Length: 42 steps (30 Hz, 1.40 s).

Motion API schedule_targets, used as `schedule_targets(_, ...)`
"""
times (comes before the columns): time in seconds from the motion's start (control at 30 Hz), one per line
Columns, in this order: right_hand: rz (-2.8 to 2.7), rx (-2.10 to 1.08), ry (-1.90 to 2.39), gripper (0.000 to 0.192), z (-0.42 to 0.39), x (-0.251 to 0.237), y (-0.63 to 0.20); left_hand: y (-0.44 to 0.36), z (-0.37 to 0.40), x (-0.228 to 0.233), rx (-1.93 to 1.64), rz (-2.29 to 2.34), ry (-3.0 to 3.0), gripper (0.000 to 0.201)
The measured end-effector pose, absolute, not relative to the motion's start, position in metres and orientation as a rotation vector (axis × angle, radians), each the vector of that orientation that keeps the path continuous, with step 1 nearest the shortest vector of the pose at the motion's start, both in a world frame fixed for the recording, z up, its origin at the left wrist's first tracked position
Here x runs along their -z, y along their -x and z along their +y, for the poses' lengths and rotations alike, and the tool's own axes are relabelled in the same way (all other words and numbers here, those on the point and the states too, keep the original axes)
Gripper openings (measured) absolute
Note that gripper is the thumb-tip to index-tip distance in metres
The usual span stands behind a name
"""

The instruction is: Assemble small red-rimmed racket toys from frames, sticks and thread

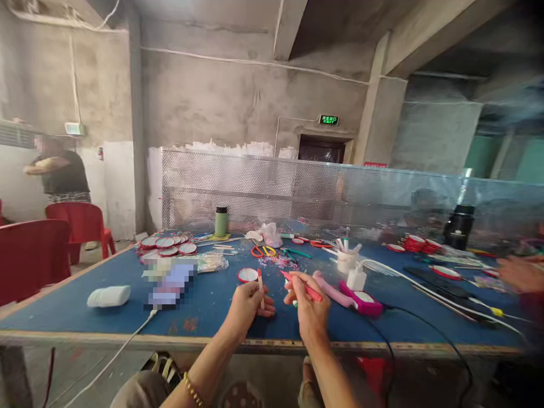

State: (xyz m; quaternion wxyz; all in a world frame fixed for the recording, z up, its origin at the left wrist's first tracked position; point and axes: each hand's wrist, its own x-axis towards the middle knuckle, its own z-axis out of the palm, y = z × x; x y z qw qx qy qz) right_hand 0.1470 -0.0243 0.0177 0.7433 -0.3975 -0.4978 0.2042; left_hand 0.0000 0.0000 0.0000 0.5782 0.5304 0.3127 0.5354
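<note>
The left hand (249,303) pinches a wooden stick (260,288) upright; the right hand (310,309) grips a red pen (302,286) above the blue counter (212,306). Marking the stick seems in hand, so the tip must meet it steadily.

Green sign (328,119) above doorway (322,151), lettering too blurred
</note>
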Motion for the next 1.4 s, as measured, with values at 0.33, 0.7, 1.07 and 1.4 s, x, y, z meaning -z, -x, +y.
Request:
schedule_targets(0.33, -1.183, -0.607, 0.918, 0.039, -0.037, -0.016, -0.212, 0.006, 0.005, -0.010, -1.063, 0.713, -1.245, 0.031)
schedule_targets(0.7, -1.331, -0.505, 0.995, 0.046, -0.036, -0.012, -0.214, -0.002, 0.061, -0.058, -1.145, 0.990, -1.523, 0.019)
schedule_targets(1.07, -1.571, -0.012, 1.418, 0.054, -0.028, -0.017, -0.226, 0.009, 0.083, -0.033, -1.278, 1.260, -1.936, 0.019)
schedule_targets(1.4, -1.745, 0.687, 2.186, 0.031, -0.030, -0.042, -0.201, 0.002, 0.071, -0.032, -1.204, 1.118, -1.964, 0.025)
